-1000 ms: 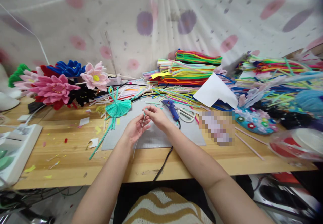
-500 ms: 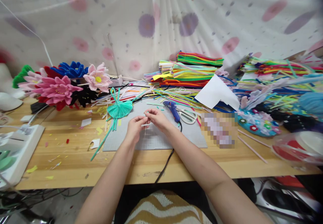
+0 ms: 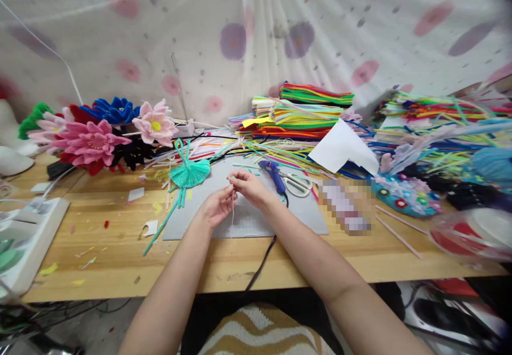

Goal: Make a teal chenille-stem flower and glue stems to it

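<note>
Across our wooden table (image 3: 120,269), a white box (image 3: 45,245) holds green pieces (image 3: 10,258); over the gray board (image 3: 292,219), our left hand (image 3: 216,207) and right hand (image 3: 248,186) pinch a thin white strand (image 3: 232,214).

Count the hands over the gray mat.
2: the left hand, left of center over the mat, and the right hand beside it, slightly farther back; a string hangs below.

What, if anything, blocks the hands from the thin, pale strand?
Nothing visible. The left hand and right hand meet at the upper end of the thin, pale strand, which hangs before the flat grey board.
</note>
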A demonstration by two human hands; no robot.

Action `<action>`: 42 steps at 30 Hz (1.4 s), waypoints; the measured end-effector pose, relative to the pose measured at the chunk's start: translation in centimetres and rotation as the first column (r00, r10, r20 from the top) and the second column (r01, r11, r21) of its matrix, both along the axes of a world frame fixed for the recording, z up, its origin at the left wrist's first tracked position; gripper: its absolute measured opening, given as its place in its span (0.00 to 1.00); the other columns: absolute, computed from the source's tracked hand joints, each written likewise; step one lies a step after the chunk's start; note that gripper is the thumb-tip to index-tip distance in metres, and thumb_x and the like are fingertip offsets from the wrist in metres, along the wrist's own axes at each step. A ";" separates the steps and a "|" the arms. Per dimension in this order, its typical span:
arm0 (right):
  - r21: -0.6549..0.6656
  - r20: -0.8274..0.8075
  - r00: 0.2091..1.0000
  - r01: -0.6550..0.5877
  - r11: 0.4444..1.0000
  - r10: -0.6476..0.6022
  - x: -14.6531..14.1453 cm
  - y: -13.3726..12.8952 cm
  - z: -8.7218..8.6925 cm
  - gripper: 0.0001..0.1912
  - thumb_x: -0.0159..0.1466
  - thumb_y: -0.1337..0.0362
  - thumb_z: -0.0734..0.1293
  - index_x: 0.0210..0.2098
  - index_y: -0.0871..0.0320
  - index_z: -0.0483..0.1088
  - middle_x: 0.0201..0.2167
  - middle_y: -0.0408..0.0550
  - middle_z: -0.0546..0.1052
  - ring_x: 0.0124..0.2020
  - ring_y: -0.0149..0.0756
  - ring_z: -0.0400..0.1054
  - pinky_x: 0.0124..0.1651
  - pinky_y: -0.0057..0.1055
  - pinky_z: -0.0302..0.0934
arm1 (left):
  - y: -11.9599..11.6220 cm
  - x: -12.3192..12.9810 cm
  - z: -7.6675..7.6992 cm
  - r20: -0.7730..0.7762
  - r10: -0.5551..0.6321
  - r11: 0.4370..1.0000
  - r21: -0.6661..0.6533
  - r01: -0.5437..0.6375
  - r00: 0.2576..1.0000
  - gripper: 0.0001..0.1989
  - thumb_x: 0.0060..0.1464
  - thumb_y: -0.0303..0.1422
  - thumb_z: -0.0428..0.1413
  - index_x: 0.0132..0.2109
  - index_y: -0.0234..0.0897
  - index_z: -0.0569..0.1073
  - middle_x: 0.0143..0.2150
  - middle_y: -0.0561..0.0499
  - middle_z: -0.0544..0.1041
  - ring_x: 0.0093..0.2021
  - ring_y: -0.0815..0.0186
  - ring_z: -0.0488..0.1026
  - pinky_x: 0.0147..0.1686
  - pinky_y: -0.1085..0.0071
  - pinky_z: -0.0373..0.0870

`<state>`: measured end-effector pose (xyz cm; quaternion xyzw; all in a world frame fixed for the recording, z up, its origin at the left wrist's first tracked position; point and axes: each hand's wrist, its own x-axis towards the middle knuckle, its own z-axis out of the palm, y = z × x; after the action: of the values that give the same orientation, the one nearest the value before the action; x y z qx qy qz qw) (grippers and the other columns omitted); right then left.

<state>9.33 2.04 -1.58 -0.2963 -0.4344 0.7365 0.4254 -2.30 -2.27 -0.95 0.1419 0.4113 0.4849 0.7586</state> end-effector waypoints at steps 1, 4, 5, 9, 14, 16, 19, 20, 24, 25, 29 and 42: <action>0.005 0.000 1.000 -0.001 1.000 0.001 0.0 0.0 0.0 0.18 0.42 0.57 0.73 0.29 0.61 0.67 0.17 0.36 0.67 0.17 0.23 0.59 0.22 0.24 0.52 | 0.0 0.1 0.1 0.015 0.013 1.000 0.002 -0.013 1.000 0.05 0.52 0.22 0.51 0.33 0.30 0.71 0.23 0.52 0.72 0.22 0.75 0.71 0.21 0.82 0.69; 0.023 0.008 1.000 0.023 0.999 -0.023 -0.2 -0.1 0.0 0.18 0.43 0.57 0.72 0.29 0.60 0.67 0.17 0.36 0.67 0.16 0.23 0.58 0.21 0.24 0.52 | -0.1 0.6 0.0 0.031 0.067 0.997 0.041 -0.069 0.997 0.06 0.53 0.21 0.50 0.33 0.30 0.71 0.24 0.53 0.73 0.23 0.76 0.72 0.24 0.82 0.71; 0.023 0.013 0.999 0.036 0.999 -0.036 -0.3 -0.1 0.0 0.18 0.43 0.57 0.72 0.29 0.60 0.67 0.16 0.36 0.67 0.16 0.22 0.58 0.21 0.24 0.52 | -0.1 0.7 -0.1 0.029 0.082 0.995 0.059 -0.084 0.996 0.06 0.52 0.21 0.50 0.33 0.30 0.71 0.25 0.53 0.73 0.23 0.76 0.72 0.24 0.81 0.71; -0.014 0.008 0.998 0.068 0.998 -0.068 -0.1 0.0 0.2 0.17 0.42 0.59 0.72 0.28 0.60 0.68 0.18 0.36 0.67 0.17 0.22 0.58 0.22 0.23 0.51 | -0.2 1.0 -0.2 0.021 0.101 0.991 0.082 -0.103 0.995 0.05 0.52 0.21 0.52 0.34 0.32 0.72 0.26 0.53 0.75 0.25 0.74 0.73 0.25 0.79 0.72; -0.070 -0.065 0.998 -0.022 0.997 0.018 0.8 0.4 0.1 0.17 0.42 0.61 0.74 0.31 0.60 0.71 0.21 0.38 0.69 0.21 0.21 0.60 0.25 0.22 0.53 | -0.3 0.7 0.3 0.038 0.028 1.000 0.005 -0.029 0.999 0.08 0.56 0.29 0.49 0.34 0.31 0.72 0.26 0.51 0.76 0.25 0.72 0.74 0.21 0.79 0.71; -0.080 -0.077 0.996 -0.062 0.995 0.056 1.0 0.6 -0.1 0.19 0.44 0.60 0.73 0.34 0.60 0.72 0.21 0.38 0.69 0.20 0.20 0.59 0.24 0.21 0.51 | -0.2 0.6 0.4 0.000 -0.016 1.000 0.019 0.016 1.000 0.08 0.56 0.30 0.49 0.35 0.31 0.72 0.28 0.50 0.76 0.25 0.72 0.74 0.21 0.78 0.71; -0.100 -0.059 0.995 -0.092 0.991 0.086 1.4 0.8 -0.2 0.20 0.46 0.59 0.73 0.38 0.59 0.72 0.22 0.39 0.70 0.20 0.21 0.59 0.23 0.21 0.49 | 0.1 0.5 0.5 -0.149 -0.098 0.992 0.069 0.109 0.984 0.11 0.54 0.35 0.51 0.35 0.30 0.73 0.30 0.47 0.76 0.29 0.68 0.74 0.24 0.74 0.72; -0.105 -0.057 0.994 -0.096 0.990 0.091 1.6 0.8 -0.2 0.20 0.46 0.59 0.72 0.38 0.59 0.72 0.22 0.39 0.70 0.20 0.21 0.59 0.22 0.21 0.48 | 0.2 0.4 0.5 -0.232 -0.084 0.989 0.095 0.109 0.969 0.12 0.52 0.37 0.53 0.34 0.30 0.73 0.30 0.46 0.75 0.29 0.67 0.74 0.24 0.73 0.72; -0.119 -0.062 0.988 -0.148 0.982 0.142 2.1 0.9 0.2 0.19 0.45 0.60 0.73 0.36 0.58 0.69 0.21 0.38 0.69 0.20 0.20 0.58 0.21 0.19 0.46 | 0.6 -0.1 0.7 -0.497 0.183 0.946 0.323 -0.015 0.848 0.16 0.41 0.38 0.61 0.37 0.34 0.72 0.31 0.51 0.73 0.27 0.71 0.70 0.22 0.76 0.69; -0.129 -0.047 0.985 -0.170 0.977 0.166 2.1 0.9 0.2 0.19 0.45 0.60 0.73 0.34 0.58 0.68 0.20 0.38 0.69 0.19 0.20 0.58 0.20 0.18 0.46 | 0.6 -0.2 0.7 -0.507 0.193 0.928 0.371 0.010 0.840 0.18 0.39 0.38 0.62 0.39 0.35 0.72 0.32 0.51 0.73 0.28 0.71 0.70 0.22 0.77 0.68; -0.188 0.022 0.976 -0.211 0.959 0.219 2.1 0.5 0.0 0.17 0.45 0.59 0.73 0.28 0.60 0.64 0.17 0.37 0.67 0.16 0.19 0.56 0.18 0.17 0.45 | 0.7 0.0 0.4 -0.525 0.082 0.900 0.404 0.164 0.847 0.19 0.37 0.40 0.62 0.36 0.33 0.74 0.28 0.51 0.73 0.28 0.70 0.70 0.21 0.78 0.65; -0.098 -0.027 0.972 -0.235 0.967 0.234 4.1 -1.5 -1.3 0.21 0.48 0.63 0.72 0.42 0.56 0.68 0.35 0.45 0.74 0.25 0.21 0.61 0.24 0.19 0.52 | 0.3 -0.2 0.6 -0.393 0.178 0.970 0.225 -0.093 0.902 0.09 0.40 0.31 0.59 0.29 0.30 0.69 0.18 0.57 0.67 0.17 0.77 0.63 0.18 0.80 0.65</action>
<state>13.38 0.55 -2.83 -0.2581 -0.4257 0.8048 0.3233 -2.49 -2.02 -0.31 0.2874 0.5192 0.5352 0.6011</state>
